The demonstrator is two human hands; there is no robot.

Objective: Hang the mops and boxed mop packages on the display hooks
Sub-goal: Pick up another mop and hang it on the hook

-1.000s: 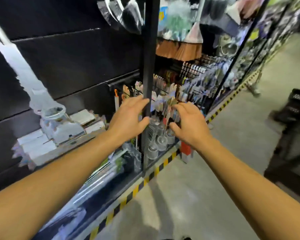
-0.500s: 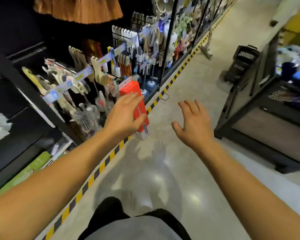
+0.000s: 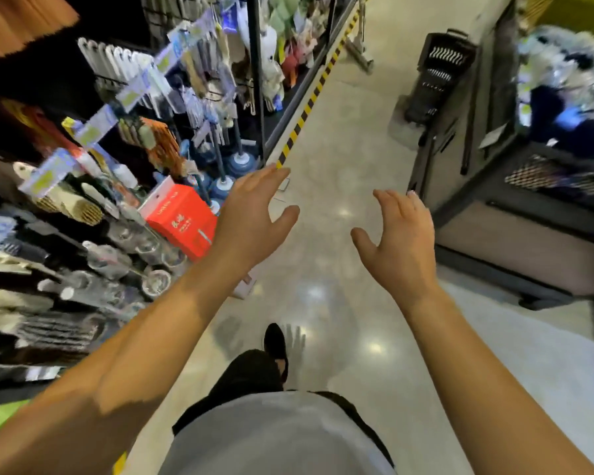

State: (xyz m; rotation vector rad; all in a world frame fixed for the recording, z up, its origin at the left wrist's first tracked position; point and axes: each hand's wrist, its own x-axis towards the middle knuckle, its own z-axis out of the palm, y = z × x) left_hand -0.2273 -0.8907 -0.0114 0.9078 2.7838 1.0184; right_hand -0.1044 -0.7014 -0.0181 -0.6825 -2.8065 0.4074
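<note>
Red cardboard marks the boxed package (image 3: 182,221), which stands at the foot of the display rack (image 3: 93,138), just left of the left hand (image 3: 251,217) and partly hidden behind its wrist. That hand hangs spread wide and holds nothing. Well apart on the other side, the right hand (image 3: 400,245) is likewise spread and bare above the glossy floor (image 3: 333,138). Beyond the right hand stands a dark shelving unit (image 3: 515,214).

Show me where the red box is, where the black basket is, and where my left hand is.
red box (image 3: 182,221), head view, on its red front face.
black basket (image 3: 438,72), head view, on its slotted side wall.
left hand (image 3: 251,217), head view, on the back of the hand.
</note>
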